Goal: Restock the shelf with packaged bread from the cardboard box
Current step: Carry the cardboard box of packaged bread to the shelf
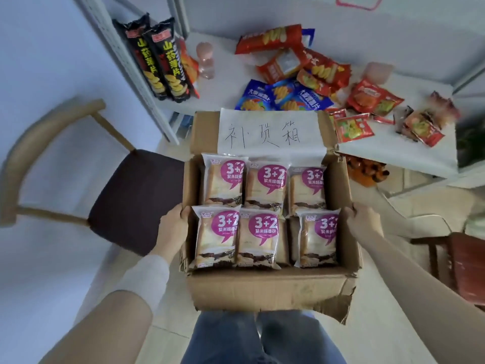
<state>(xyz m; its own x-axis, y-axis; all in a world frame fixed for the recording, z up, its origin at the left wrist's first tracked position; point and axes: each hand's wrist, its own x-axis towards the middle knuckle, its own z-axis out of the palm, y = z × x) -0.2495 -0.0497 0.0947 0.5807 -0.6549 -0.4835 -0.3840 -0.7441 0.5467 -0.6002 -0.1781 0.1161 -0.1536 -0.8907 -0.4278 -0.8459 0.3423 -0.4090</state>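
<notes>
At lower centre, the cardboard box [267, 290] hangs in front of the person's legs, six bread packets [258, 236] standing inside in two rows. The left hand [173, 222] clamps its left wall, the right hand [363, 219] its right wall, fingers curled over each rim, forearms extended. Keeping the box level and setting it down should come before unpacking. Beyond, at upper right, the shelf [393, 158] holds scattered snack packets [286, 101].

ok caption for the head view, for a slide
Both hands, left and right, hold a box of six bread packs before the snack shelf.
</notes>
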